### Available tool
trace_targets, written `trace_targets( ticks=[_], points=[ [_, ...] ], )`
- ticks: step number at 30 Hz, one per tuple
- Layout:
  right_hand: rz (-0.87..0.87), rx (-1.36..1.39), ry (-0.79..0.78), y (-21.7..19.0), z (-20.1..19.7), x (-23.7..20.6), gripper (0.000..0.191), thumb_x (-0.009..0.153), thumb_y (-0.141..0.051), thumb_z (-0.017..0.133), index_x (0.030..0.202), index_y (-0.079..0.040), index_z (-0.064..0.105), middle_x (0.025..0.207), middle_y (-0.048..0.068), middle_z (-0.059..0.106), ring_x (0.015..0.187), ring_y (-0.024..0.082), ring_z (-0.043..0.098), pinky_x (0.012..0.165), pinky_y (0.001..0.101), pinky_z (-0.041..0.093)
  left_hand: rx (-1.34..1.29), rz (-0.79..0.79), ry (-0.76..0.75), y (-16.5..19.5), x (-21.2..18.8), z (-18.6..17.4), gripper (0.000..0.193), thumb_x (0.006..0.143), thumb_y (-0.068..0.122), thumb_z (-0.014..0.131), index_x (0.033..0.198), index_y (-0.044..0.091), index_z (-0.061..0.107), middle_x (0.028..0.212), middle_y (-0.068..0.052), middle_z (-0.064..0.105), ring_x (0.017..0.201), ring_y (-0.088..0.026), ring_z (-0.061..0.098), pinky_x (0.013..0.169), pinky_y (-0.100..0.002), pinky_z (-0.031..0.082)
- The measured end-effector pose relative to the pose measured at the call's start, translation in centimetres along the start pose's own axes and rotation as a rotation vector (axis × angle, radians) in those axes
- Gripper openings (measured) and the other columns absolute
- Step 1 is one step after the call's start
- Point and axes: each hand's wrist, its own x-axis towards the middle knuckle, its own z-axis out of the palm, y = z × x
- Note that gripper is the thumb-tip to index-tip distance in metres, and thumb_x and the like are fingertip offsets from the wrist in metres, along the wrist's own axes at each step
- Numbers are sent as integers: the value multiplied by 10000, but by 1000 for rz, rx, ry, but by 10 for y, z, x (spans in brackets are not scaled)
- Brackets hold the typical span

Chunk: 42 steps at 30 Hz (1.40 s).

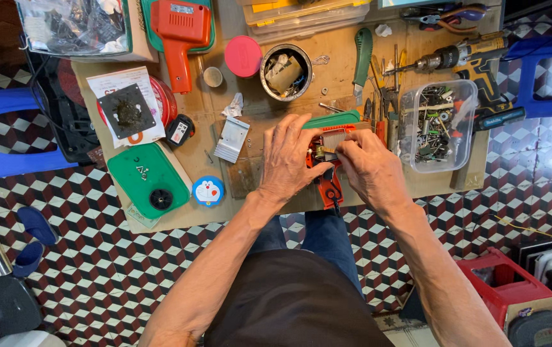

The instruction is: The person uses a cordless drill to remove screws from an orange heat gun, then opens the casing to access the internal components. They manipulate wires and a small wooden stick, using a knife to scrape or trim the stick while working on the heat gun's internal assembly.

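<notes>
Both hands work on an opened orange power tool point(325, 168) lying on the table point(269, 103) just in front of the person. The left hand point(290, 159) lies spread across the tool's left side, pressing it flat so it cannot shift. The right hand point(367, 166) pinches a small metal part point(327, 155) at the tool's exposed middle (too small to identify). A clear box of screws point(435, 123) sits near the right hand, within easy reach.
</notes>
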Motion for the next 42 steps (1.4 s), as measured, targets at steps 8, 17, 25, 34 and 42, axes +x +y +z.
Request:
trace_targets(
  ticks=[8, 17, 25, 34, 42],
  points=[
    [477, 398, 185, 3, -15, -34, 145, 992, -54, 717, 1120, -10, 665, 987, 91, 684, 826, 161, 653, 728, 280, 532, -65, -50, -5, 4, -2, -12, 713, 668, 346, 924, 1257, 79, 623, 1438, -115, 526, 1366, -321, 447, 1073, -487, 361],
    [772, 1085, 144, 49, -23, -66, 273, 950, -94, 706, 1189, 28, 660, 905, 68, 703, 791, 124, 684, 691, 244, 550, -80, -155, 288, 64, -19, -28, 278, 919, 159, 778, 1161, 80, 665, 1214, -83, 697, 1186, -279, 634, 1023, -412, 481],
    [507, 932, -226, 87, -42, -65, 237, 930, -135, 725, 1119, 8, 715, 876, 44, 726, 750, 81, 655, 657, 228, 531, -563, -647, 302, 161, -32, 36, 258, 975, 166, 675, 1213, 70, 697, 1033, -57, 759, 871, -129, 724, 772, -261, 583],
    [268, 895, -433, 99, -45, -71, 234, 924, -140, 737, 1121, -17, 718, 901, 9, 732, 761, 51, 612, 644, 216, 510, -990, -837, 620, 183, -42, 95, 360, 987, 183, 687, 1290, -10, 703, 1043, -67, 776, 901, -51, 663, 777, -198, 529],
    [52, 734, -342, 104, -48, -56, 218, 930, -140, 721, 1116, -26, 717, 928, 41, 754, 794, 73, 690, 672, 237, 569, -983, -784, 718, 181, -32, 96, 425, 987, 250, 674, 1324, -9, 667, 1036, -62, 769, 885, -70, 665, 790, -218, 538]
  ],
)
